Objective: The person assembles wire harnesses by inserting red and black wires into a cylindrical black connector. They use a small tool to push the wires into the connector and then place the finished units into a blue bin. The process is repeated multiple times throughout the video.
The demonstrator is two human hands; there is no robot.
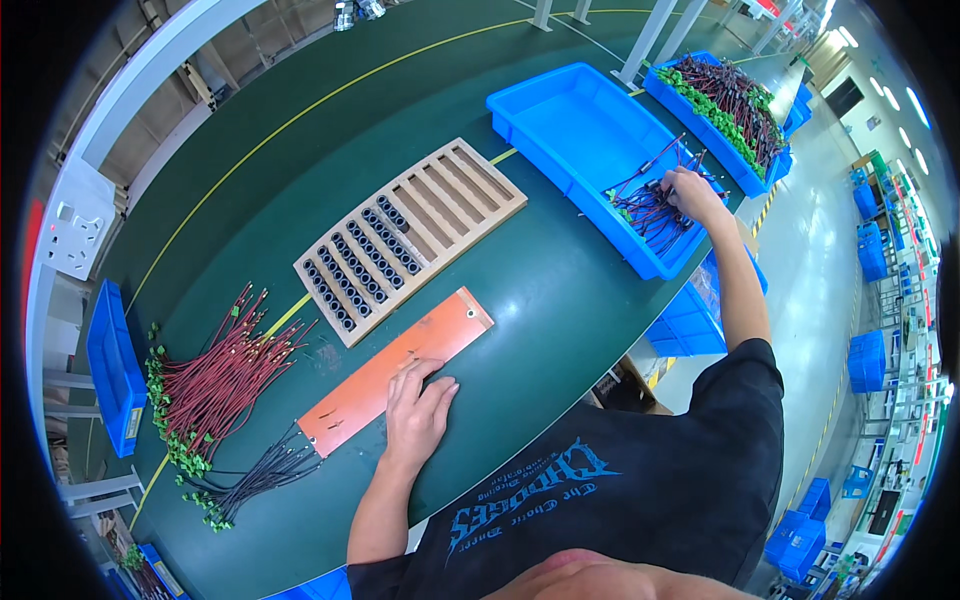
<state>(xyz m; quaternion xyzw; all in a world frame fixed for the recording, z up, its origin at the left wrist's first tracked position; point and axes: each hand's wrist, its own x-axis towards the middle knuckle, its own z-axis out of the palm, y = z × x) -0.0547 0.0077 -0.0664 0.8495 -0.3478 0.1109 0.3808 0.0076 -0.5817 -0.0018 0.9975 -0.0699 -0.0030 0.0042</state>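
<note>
My left hand lies over the near edge of a long orange board, its fingers slightly bent and resting flat on the surface. No held thing shows in it. At the far right my right hand reaches into a blue plastic bin, fingers closed among dark red and black wire leads heaped at the bin's near right end. The fingertips are partly hidden by the leads. Behind the board sits a slotted wooden tray, with rows of black round parts filling its left slots.
Red wires with green connectors are spread on the green table at left, with black wires beside them. A second blue bin stands beyond the left edge. Another bin heaped with wires stands at the far right.
</note>
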